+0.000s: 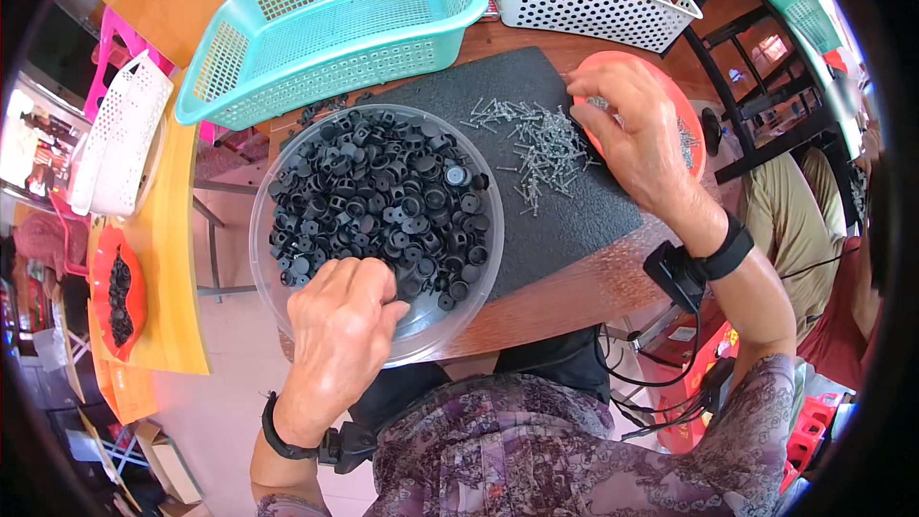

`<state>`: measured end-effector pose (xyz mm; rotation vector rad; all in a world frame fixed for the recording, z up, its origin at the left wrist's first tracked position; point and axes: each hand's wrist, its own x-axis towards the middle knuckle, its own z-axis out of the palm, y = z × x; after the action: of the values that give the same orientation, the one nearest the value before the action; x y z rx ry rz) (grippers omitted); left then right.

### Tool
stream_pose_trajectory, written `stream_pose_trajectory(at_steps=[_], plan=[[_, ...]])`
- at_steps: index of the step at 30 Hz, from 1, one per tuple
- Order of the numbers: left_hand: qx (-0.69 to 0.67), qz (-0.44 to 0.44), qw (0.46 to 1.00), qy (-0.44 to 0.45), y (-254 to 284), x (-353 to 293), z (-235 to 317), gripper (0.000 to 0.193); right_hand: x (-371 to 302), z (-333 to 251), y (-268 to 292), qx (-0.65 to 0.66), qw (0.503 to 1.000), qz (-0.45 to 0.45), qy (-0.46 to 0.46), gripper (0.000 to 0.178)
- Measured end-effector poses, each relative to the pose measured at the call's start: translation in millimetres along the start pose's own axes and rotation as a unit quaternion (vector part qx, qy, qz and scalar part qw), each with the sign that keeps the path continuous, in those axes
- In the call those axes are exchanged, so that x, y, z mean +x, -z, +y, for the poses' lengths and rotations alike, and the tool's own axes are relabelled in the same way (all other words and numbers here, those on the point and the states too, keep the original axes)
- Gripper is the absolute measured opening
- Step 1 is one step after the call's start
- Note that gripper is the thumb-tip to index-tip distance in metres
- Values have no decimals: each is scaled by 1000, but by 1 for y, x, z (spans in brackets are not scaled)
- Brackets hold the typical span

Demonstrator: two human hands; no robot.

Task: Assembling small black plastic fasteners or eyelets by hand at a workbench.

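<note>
My left hand (343, 321) reaches over the near rim of a clear round tub (260, 220). Its fingers are curled down at the small black plastic parts (383, 191) heaped inside; whatever they pinch is hidden. To the right, my right hand (632, 129) hovers by an orange-red dish (697, 124) holding more screws. Thumb and fingertips stand apart there, and nothing shows between them. Loose silver screws (550, 148) lie scattered on a black mat (574, 220), just left of my right hand. A round grey-silver piece (456, 175) rests among the black parts.
Behind the tub stands a large turquoise basket (335, 86). A white perforated basket (593, 14) with black parts is at the back right. On the left, a yellow surface (172, 297) bears a red dish (100, 278) of black parts and a white basket (124, 144). Someone's legs (795, 220) show at right.
</note>
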<state>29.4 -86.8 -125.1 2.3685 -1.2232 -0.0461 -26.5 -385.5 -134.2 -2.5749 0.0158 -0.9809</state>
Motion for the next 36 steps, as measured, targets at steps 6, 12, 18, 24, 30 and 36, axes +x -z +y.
stream_pose_trajectory(at_steps=[6,12,18,24,30,36], plan=[[-16,26,996,-79,-14,6,5,28,-19,-11,2,38,999,-10,-19,14],[19,-4,995,-95,-21,9,3,25,-34,-27,3,60,998,-6,-13,20],[-30,54,996,-69,-18,1,-5,16,-46,-48,-4,106,994,-2,12,21],[28,21,996,-85,-16,-2,-2,21,-53,-65,-17,140,990,-11,14,21],[55,23,992,-112,-19,0,0,20,-58,-76,-19,161,987,-16,7,22],[31,40,991,-124,-20,-4,-4,19,-63,-87,-19,168,986,-14,5,22]])
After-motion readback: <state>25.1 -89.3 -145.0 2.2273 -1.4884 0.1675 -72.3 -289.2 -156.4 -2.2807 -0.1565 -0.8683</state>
